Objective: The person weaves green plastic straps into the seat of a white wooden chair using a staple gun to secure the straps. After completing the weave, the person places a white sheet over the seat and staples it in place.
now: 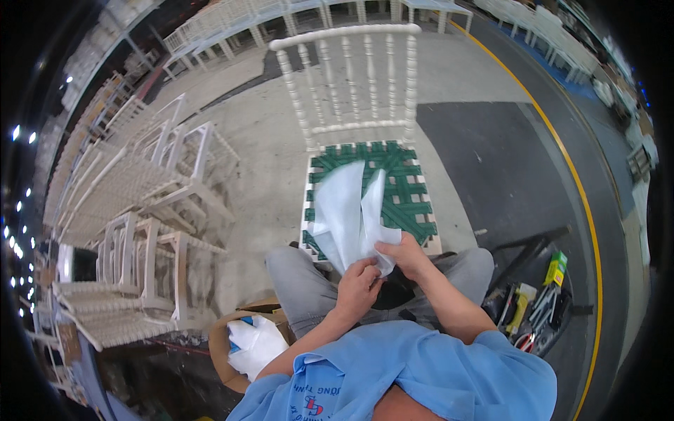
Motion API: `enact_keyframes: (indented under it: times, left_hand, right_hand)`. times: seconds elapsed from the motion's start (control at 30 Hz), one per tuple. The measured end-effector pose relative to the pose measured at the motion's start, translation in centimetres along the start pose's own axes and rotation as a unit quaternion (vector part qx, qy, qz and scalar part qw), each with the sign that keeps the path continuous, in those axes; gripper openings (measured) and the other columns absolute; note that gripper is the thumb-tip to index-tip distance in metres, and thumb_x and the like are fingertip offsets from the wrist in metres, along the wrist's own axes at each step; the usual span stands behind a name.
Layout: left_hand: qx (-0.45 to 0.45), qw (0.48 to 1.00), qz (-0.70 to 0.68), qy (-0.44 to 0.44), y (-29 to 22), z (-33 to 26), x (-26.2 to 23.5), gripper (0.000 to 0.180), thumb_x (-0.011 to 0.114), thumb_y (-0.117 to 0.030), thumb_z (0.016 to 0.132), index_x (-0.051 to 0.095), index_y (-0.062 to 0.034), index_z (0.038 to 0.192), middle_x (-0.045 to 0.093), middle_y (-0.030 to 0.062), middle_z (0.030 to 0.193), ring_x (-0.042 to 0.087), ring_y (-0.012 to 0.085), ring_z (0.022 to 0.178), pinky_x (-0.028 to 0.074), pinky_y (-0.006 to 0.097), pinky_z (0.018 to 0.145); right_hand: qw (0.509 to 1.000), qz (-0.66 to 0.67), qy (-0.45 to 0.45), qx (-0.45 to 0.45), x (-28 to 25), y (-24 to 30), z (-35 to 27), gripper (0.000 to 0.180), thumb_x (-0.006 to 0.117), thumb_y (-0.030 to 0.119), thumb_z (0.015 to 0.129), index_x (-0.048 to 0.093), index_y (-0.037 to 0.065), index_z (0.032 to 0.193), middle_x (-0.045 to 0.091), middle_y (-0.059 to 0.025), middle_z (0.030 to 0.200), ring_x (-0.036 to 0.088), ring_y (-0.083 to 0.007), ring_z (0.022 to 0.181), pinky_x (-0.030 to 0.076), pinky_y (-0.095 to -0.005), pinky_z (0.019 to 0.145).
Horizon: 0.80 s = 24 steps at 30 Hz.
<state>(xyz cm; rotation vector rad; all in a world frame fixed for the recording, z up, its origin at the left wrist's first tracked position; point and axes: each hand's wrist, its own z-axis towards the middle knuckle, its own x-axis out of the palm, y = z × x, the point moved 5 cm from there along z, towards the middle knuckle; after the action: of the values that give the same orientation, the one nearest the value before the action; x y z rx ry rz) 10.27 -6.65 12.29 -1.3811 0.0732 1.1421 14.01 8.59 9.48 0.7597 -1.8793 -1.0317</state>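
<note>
A thin, pale blue-white sheet (340,203), soft like cloth or paper, is bunched at its near end between my two hands. My left hand (358,286) pinches its lower edge, and my right hand (401,254) grips it just to the right. The sheet's free part fans out away from me in folds, over the seat of a white chair. Green straps are woven across that seat (404,184); the sheet hides part of them. Turned spindles fill the white chair back (349,83), which stands upright at the far side.
At left, several white chairs (112,189) are stacked and tipped. A cardboard box (220,344) with white sheets (258,349) sits by my left side. Right of my knee lies a black tray of tools (537,312). A yellow line (586,203) curves along the floor.
</note>
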Motion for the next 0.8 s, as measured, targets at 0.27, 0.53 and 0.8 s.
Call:
enact_keyframes:
  times: [0.27,0.53,0.8]
  left_hand:
    - [-0.181,0.966,-0.081,0.164,6.3,1.6,4.6,0.029,0.068,-0.023,0.089,0.065,-0.0030,0.110,0.066,0.0164,0.109,0.063,0.0348,0.102,0.050,0.041,0.089]
    - [-0.208,0.948,0.225,-0.084,14.8,11.0,0.4,0.050,0.076,-0.023,0.079,0.058,-0.0086,0.124,0.047,0.0202,0.140,0.041,0.0408,0.131,0.038,0.057,0.102]
    - [-0.238,0.963,-0.120,-0.043,19.8,12.9,-3.3,0.019,0.067,-0.026,0.092,0.063,-0.0069,0.090,0.066,0.0044,0.078,0.060,0.0237,0.065,0.051,0.035,0.066]
  right_hand:
    - [0.980,-0.082,-0.178,0.034,-10.0,-4.1,-3.3,0.023,0.068,0.012,0.090,0.067,0.002,0.112,0.068,-0.0026,0.093,0.061,-0.0106,0.076,0.048,-0.0270,0.064]
    - [0.978,-0.095,-0.183,0.037,-12.5,-5.4,-5.0,0.008,0.067,0.002,0.087,0.068,0.001,0.096,0.065,0.0015,0.082,0.056,-0.0081,0.072,0.044,-0.0239,0.068]
    - [0.954,0.000,-0.252,-0.160,-14.2,-0.7,-4.6,0.004,0.066,0.009,0.088,0.063,0.007,0.086,0.062,0.0034,0.080,0.057,-0.0080,0.073,0.046,-0.0252,0.072]
